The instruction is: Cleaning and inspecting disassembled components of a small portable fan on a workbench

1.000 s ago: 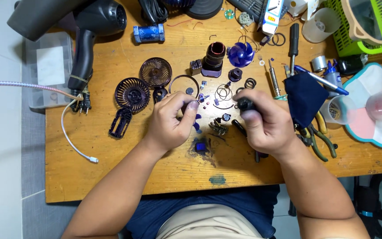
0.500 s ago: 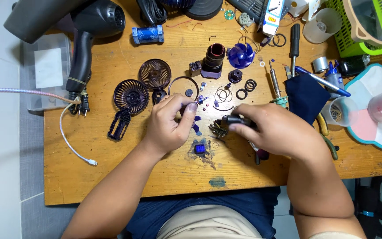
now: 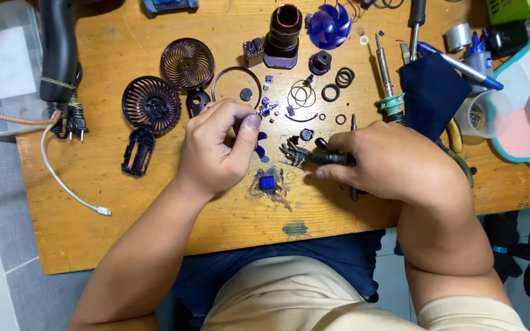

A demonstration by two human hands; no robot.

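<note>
A clear plastic box (image 3: 4, 67) with a white square label sits off the tabletop's (image 3: 154, 227) left edge; a green basket (image 3: 516, 9) fills the far right corner. Mid-table, the right hand (image 3: 394, 162) is closed around a dark tool handle (image 3: 332, 158), tip pointing left at a small metal part (image 3: 294, 152) just beyond the fingertips. The left hand (image 3: 219, 150) is curled, thumb pressed to fingers; what it pinches is hidden.

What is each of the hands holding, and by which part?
The right hand grips a dark tool by its handle. The left hand pinches something small at its fingertips; what it is cannot be told.
</note>
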